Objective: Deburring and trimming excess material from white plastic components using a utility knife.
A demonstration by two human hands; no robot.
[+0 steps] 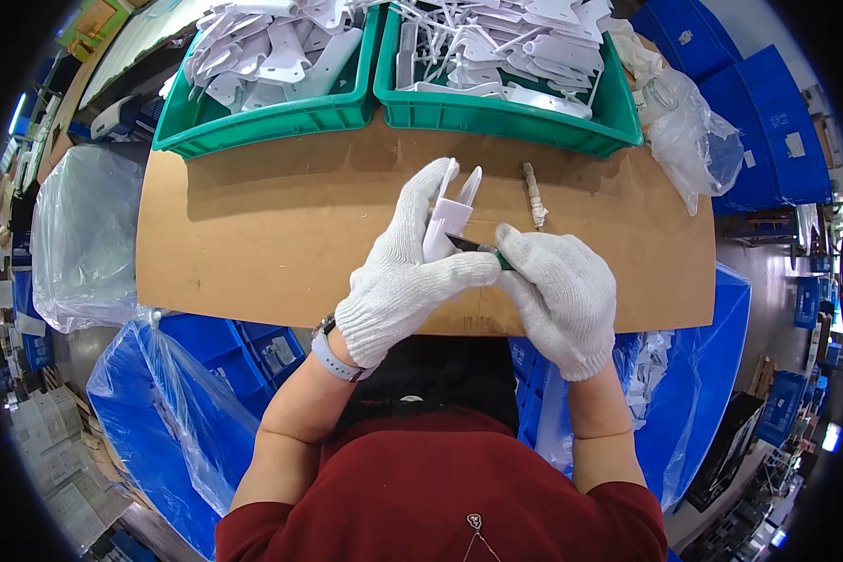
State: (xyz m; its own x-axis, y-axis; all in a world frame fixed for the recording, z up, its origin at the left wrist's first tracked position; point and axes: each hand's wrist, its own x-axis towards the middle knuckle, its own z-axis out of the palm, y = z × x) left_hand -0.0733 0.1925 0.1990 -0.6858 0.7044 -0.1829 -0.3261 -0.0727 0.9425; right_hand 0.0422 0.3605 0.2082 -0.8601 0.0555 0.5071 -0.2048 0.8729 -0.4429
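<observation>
White part (443, 225) in left hand (393, 267): smooth plastic, slight gloss. Knife (482, 248) in right hand (562, 290): dark metal blade. Both hands covered in knit cloth, matt, finely textured. Worktop (281, 253): matt brown board, like cardboard. Far green trays (272, 131): moulded plastic, low sheen. Bag at left (89, 234): thin clear film, glossy, crinkled. Near shirt (421, 487): matt cloth.
</observation>
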